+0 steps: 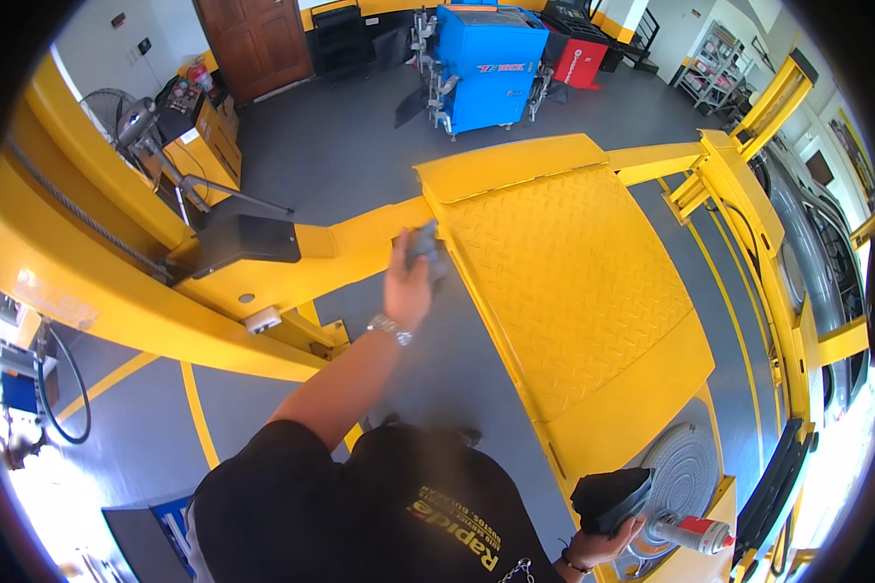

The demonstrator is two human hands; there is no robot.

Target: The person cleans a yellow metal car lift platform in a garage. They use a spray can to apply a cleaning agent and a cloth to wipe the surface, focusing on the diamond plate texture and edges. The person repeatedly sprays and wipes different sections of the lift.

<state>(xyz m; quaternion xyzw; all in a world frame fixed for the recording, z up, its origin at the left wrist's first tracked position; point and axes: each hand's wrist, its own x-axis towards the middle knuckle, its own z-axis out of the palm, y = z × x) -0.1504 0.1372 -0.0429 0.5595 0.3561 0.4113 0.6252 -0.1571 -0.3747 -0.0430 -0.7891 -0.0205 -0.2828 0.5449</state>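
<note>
My left hand (410, 290) is raised by the near left edge of the yellow lift platform (574, 282), its fingers closed on a crumpled grey rag (425, 245), slightly smeared by motion. At the lower right, my right hand (605, 546) grips a dark black object (612, 497) whose kind I cannot make out. Just beyond its fingertips is a red and white spray can (695, 533); whether they touch it I cannot tell. Behind the can lies a round grey turntable plate (683, 464) set into the platform.
A yellow beam (350, 238) joins the platform to a thick yellow post (78, 282) on the left. Farther off stand a pedestal fan (138, 126), a blue cabinet (489, 73) and a red machine (578, 60). A car (797, 228) is at the right.
</note>
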